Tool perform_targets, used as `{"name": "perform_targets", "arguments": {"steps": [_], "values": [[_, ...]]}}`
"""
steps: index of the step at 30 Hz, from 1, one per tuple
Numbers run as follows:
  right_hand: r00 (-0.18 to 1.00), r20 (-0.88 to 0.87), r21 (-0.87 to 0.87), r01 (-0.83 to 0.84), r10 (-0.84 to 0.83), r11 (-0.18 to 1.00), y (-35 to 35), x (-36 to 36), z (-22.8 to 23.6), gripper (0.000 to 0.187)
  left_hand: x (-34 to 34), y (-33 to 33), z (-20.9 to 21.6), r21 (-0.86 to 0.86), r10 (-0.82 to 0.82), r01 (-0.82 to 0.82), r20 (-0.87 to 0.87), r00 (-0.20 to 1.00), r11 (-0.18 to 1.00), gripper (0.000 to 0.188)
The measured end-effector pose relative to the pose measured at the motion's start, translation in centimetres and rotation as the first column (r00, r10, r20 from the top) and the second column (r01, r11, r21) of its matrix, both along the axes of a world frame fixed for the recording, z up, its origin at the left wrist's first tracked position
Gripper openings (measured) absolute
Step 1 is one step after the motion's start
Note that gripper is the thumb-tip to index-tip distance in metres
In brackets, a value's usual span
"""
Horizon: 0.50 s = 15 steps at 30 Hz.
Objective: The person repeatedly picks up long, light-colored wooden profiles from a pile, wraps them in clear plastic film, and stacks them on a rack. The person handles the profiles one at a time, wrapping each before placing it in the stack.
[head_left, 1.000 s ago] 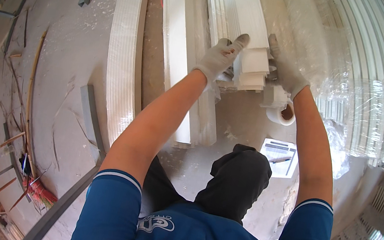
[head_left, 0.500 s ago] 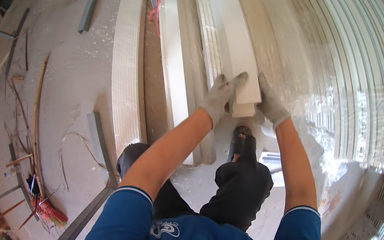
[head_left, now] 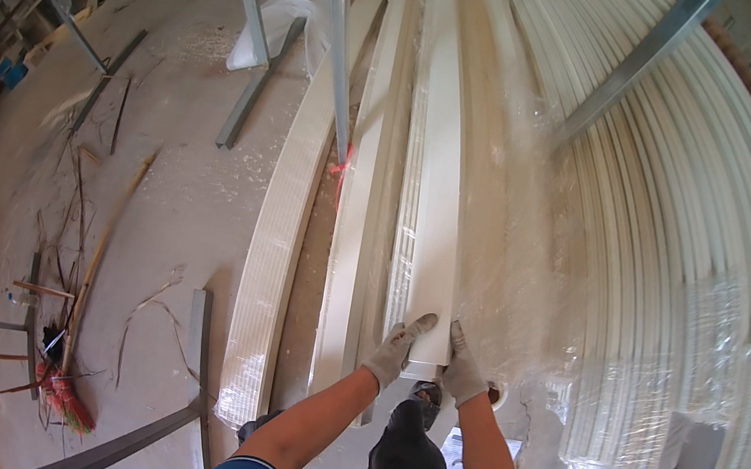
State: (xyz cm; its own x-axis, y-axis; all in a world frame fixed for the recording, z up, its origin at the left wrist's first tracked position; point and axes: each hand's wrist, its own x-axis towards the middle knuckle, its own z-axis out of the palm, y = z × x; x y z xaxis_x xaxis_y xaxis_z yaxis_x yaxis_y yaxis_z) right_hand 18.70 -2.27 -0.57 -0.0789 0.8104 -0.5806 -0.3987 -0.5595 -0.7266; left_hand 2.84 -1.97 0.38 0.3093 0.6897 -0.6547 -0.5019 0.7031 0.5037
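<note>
Panel stack (head_left: 438, 245): runs away from the body; left hand (head_left: 393, 352) at its left edge, right hand (head_left: 465, 364) at its right edge, both at the near end
To its left: a second stack (head_left: 353, 231); then, across a gap, a third stack (head_left: 284, 219)
To its right: a broad bank of strips (head_left: 656, 281), reaching far right
Slanting post (head_left: 641, 70): in front of the far part of that bank
Left floor: plastic sheet (head_left: 304, 9) at the back; metal bar (head_left: 259, 86) running up to it; broom (head_left: 67, 402) nearer the body
Near side: foot (head_left: 428, 397) just before the panel end; paper (head_left: 456, 459) on the floor, right of it
</note>
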Motion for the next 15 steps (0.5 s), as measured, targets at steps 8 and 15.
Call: {"name": "perform_targets", "arguments": {"steps": [8,15], "values": [[0.997,-0.056,-0.061,0.058,-0.062,0.996,1.5,-1.1,11.3,0.05,0.0,1.2,15.0,-0.013,0.116,-0.117,-0.06,0.991,0.993,0.061],[0.98,-0.194,-0.176,-0.086,0.051,0.981,2.6,1.8,27.2,0.052,3.0,2.4,26.7,-0.039,0.063,-0.064,-0.019,0.998,0.997,0.06]]}}
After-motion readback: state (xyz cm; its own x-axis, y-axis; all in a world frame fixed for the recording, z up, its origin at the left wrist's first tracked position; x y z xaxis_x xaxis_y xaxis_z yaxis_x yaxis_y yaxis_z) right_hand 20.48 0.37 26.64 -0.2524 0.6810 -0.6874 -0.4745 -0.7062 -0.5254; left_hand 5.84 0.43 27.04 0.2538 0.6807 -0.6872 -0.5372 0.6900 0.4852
